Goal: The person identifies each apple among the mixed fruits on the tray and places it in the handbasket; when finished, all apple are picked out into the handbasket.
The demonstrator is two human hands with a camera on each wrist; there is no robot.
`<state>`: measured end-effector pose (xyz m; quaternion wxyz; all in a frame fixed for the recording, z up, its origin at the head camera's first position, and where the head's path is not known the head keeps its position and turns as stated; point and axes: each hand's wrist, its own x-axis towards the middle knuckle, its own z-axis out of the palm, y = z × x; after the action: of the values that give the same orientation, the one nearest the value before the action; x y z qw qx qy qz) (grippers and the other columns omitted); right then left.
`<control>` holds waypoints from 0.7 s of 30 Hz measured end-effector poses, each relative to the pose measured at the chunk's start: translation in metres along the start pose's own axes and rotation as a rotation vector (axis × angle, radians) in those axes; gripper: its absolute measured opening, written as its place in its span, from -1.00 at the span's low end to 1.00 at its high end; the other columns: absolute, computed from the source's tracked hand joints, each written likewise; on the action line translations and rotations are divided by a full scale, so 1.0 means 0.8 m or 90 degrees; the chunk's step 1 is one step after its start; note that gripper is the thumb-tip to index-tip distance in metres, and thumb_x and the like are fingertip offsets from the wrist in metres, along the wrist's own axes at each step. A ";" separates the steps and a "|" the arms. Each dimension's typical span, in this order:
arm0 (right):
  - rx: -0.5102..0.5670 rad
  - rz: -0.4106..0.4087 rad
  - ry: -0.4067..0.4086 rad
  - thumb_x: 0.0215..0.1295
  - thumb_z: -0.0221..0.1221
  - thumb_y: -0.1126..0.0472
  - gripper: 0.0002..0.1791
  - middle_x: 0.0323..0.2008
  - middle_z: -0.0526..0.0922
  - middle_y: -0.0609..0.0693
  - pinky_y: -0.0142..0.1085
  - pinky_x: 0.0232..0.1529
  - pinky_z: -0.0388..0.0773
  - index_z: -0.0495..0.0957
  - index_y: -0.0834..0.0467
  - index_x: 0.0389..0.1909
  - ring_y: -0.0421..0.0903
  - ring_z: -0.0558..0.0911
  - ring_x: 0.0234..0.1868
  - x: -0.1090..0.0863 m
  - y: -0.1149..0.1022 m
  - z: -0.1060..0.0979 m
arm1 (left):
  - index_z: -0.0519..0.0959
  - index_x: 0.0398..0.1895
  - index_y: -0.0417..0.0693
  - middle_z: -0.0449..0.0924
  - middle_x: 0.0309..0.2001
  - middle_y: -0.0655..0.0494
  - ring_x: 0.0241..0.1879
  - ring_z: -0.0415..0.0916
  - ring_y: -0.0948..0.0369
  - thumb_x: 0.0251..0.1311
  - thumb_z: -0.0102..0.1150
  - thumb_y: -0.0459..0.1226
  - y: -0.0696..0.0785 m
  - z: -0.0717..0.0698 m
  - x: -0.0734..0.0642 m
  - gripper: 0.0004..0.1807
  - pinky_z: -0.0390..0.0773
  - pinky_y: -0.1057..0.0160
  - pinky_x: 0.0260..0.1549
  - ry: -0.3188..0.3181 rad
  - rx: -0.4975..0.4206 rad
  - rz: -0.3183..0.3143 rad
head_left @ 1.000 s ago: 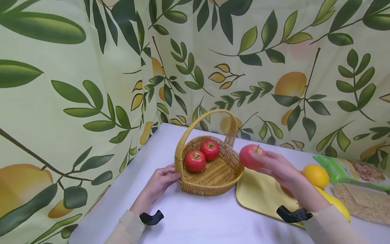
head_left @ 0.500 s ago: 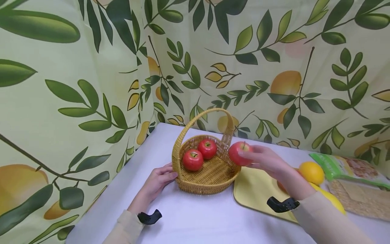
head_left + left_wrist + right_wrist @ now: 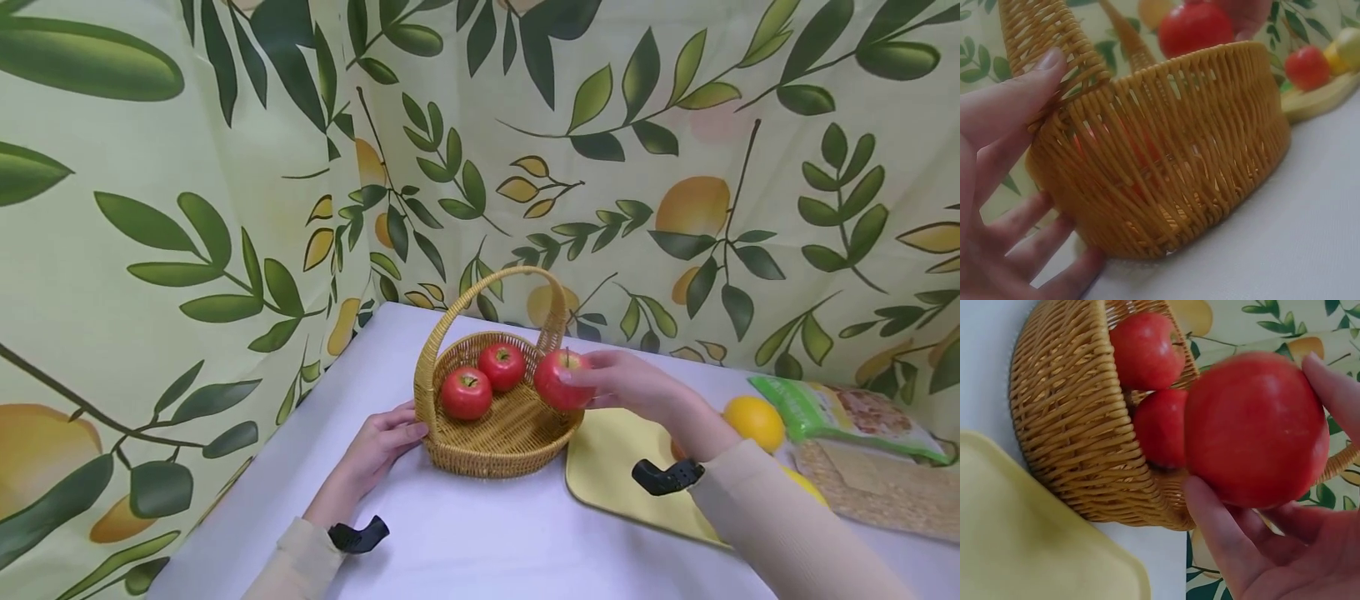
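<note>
A round wicker basket [image 3: 487, 463] with a tall arched handle holds two red apples, one nearer apple [image 3: 467, 394] and one farther apple [image 3: 502, 367]. My right hand [image 3: 633, 385] grips a third red apple [image 3: 557, 383] between thumb and fingers, over the basket's right rim. In the right wrist view this held apple [image 3: 1257, 431] overlaps one apple in the basket. My left hand [image 3: 381, 446] rests against the basket's left side. The left wrist view shows its thumb [image 3: 1035, 81] on the handle's base and its spread fingertips along the woven wall [image 3: 1166, 169].
Right of the basket lies a pale yellow tray [image 3: 611, 471], with fruit partly hidden by my right arm. An orange [image 3: 753, 423] shows beyond my wrist. Farther right are a green food bag [image 3: 847, 412] and a tan woven mat [image 3: 881, 492]. Leaf-patterned cloth backs the white table.
My right hand has carried its apple leftward, from beside the basket to over its right rim. The left hand stays at the basket's side. The head view has shifted slightly.
</note>
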<state>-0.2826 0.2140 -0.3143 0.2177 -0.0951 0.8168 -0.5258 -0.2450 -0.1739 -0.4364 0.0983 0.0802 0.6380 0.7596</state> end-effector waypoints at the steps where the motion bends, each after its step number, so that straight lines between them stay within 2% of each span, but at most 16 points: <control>1: -0.011 0.005 -0.012 0.31 0.36 -0.12 -0.23 0.12 0.63 0.14 0.00 0.19 0.58 0.39 0.27 0.35 0.10 0.63 0.10 0.001 0.000 0.001 | 0.69 -0.01 -0.39 0.20 0.53 -0.17 0.53 0.07 -0.10 0.27 0.33 -0.36 -0.001 0.000 0.000 -0.71 0.51 0.11 0.24 0.000 0.001 -0.001; 6: -0.054 0.008 -0.052 0.31 0.35 -0.11 -0.26 0.09 0.66 0.09 0.00 0.18 0.57 0.43 0.24 0.35 0.06 0.62 0.10 0.006 -0.001 0.004 | 0.67 0.01 -0.42 0.20 0.53 -0.17 0.54 0.06 -0.10 0.28 0.32 -0.36 -0.004 -0.003 0.001 -0.69 0.50 0.12 0.25 0.000 0.001 0.001; 14: -0.073 -0.010 -0.112 0.33 0.36 0.00 -0.35 0.07 0.65 0.09 -0.06 0.14 0.61 0.48 0.29 0.28 0.03 0.64 0.08 0.019 -0.005 0.013 | 0.73 -0.08 -0.30 0.18 0.52 -0.21 0.54 0.02 -0.09 0.28 0.28 -0.41 -0.005 -0.011 -0.005 -0.80 0.52 0.17 0.23 -0.012 -0.016 0.001; 21: -0.089 -0.012 -0.144 0.29 0.39 -0.02 -0.32 0.07 0.66 0.08 -0.10 0.11 0.64 0.47 0.28 0.30 0.02 0.64 0.08 0.032 -0.013 0.019 | 0.67 0.00 -0.43 0.21 0.51 -0.20 0.53 0.06 -0.12 0.28 0.29 -0.40 -0.005 -0.006 0.000 -0.71 0.52 0.14 0.23 -0.032 -0.016 0.014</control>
<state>-0.2993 0.1868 -0.3171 0.2962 -0.1767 0.8206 -0.4557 -0.2460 -0.1780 -0.4415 0.1071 0.1054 0.6249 0.7661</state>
